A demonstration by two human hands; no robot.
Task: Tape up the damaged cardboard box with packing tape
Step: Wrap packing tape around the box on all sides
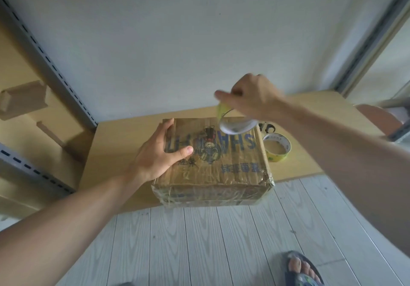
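Observation:
A brown cardboard box with blue lettering and a printed figure lies on a low wooden table; clear tape shines over its front edge and corners. My left hand rests flat on the box's top left part, fingers straight. Above the box's far right corner, my right hand grips a roll of clear tape with a yellow-green rim, tilted. A second tape roll with a yellow-green band lies flat on the table just right of the box.
Black scissor handles show behind the box's far right corner. A white wall rises behind the table. Shelving rails and cardboard pieces stand at the left. A chair seat is at the right. My sandalled foot is on the pale plank floor.

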